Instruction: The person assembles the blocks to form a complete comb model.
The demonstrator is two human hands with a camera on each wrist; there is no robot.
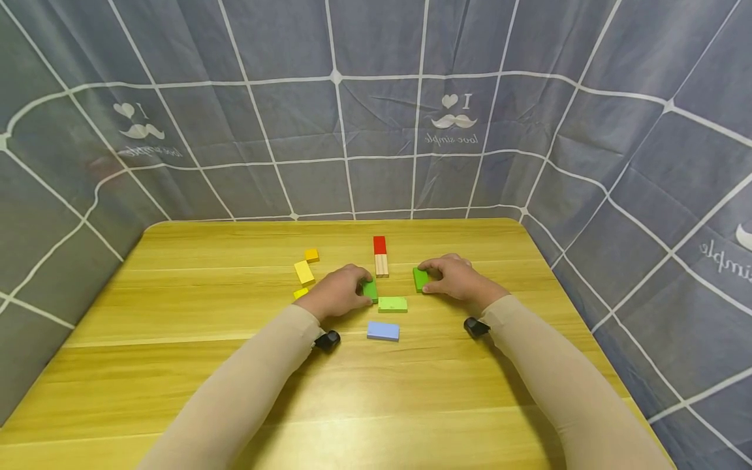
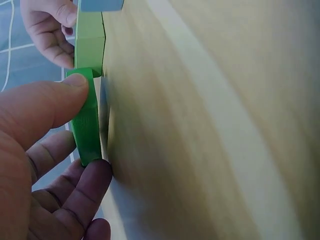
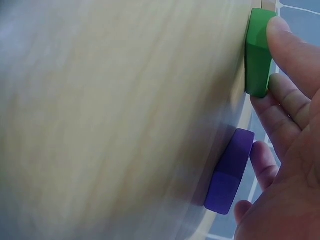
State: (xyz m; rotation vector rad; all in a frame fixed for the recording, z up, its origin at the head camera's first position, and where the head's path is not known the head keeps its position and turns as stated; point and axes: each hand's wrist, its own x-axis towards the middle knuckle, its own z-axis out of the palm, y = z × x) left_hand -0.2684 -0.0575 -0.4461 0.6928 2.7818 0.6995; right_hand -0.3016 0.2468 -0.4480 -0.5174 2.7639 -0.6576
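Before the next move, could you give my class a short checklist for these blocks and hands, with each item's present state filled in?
1. Grip of the left hand on the left green block: ok, the block is pinched.
2. Grip of the right hand on the right green block: ok, also pinched.
3. Left green block clear of the light green block: cannot tell; they are very close and may touch.
4. Purple block visible in the head view: not ok; only the right wrist view shows it, close beside the right hand.
5. Blue block apart from both hands: ok.
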